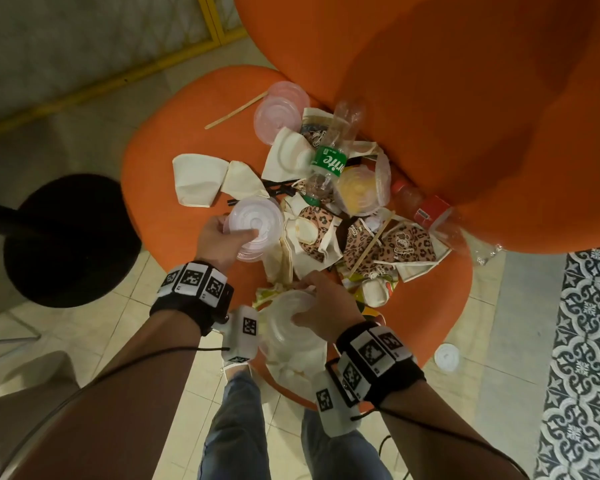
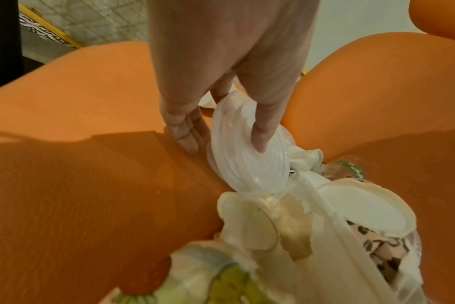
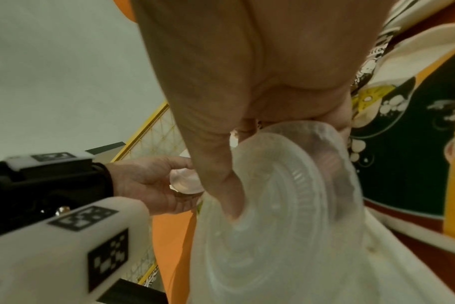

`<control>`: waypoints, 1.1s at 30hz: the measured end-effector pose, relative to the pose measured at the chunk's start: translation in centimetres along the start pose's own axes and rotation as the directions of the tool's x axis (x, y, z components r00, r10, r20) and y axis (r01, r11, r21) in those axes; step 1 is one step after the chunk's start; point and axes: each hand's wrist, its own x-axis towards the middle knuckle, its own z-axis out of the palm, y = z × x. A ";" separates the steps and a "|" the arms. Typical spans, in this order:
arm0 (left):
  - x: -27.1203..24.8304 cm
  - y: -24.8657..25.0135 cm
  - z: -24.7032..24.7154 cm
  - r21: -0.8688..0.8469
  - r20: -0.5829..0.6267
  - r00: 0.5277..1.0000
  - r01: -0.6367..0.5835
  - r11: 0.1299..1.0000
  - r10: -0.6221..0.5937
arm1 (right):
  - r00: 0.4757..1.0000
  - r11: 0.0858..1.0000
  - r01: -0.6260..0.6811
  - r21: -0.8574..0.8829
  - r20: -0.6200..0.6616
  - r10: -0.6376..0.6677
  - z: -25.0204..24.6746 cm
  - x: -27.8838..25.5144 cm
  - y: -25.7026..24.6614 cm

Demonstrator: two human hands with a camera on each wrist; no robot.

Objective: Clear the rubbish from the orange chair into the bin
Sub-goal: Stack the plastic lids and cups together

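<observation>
Already the left hand point(image 1: 219, 239) pinches a clear plastic lid point(image 1: 253, 225) by its rim above the orange chair point(image 1: 174, 133); the right hand point(image 1: 326, 306) grips another lid point(image 1: 284, 320). Both look light, thin, bendy, slippery; rim holds suit.

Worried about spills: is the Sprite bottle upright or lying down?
Lying down: the Sprite bottle rests on its side across the rubbish pile on the orange chair.

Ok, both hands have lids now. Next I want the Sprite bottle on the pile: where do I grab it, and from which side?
Probably the bare clear barrel above the green label of the Sprite bottle. It lies on top of the pile, cap end toward you, base toward the chair back. Come down from above, fingers across its width; both sides look open there.
</observation>
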 end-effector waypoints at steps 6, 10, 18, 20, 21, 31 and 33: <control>0.6 0.8 1.5 0.052 -0.031 1.000 0.001 0.999 0.000 | 0.998 0.998 0.047 0.035 0.033 -0.048 -0.9 0.6 0.5; 0.7 1.2 2.6 -0.036 -0.024 0.999 0.035 0.999 -0.036 | 0.990 0.996 0.092 -0.011 0.106 -0.090 -0.7 0.6 0.3; 1.4 2.1 1.3 0.150 -0.021 1.000 0.009 0.989 -0.006 | 0.967 0.872 0.247 -0.422 0.161 -0.196 1.5 -0.4 -1.1; 1.0 2.1 0.7 0.125 -0.032 0.999 -0.021 0.992 0.026 | 0.973 0.834 0.230 -0.501 0.095 -0.211 2.4 -0.5 -1.2; 0.7 2.0 0.3 0.106 -0.039 0.998 -0.049 0.993 0.053 | 0.975 0.830 0.217 -0.515 0.065 -0.214 2.8 -0.5 -1.2; -7.8 -2.4 -6.6 -0.253 0.013 0.996 0.094 0.963 -0.094 | 0.992 0.912 0.125 -0.390 0.044 -0.117 2.8 0.3 -1.6; -9.8 -4.3 -6.3 -0.253 0.127 0.980 0.181 0.950 -0.153 | 0.994 0.919 0.111 -0.377 0.042 -0.103 2.7 0.5 -1.5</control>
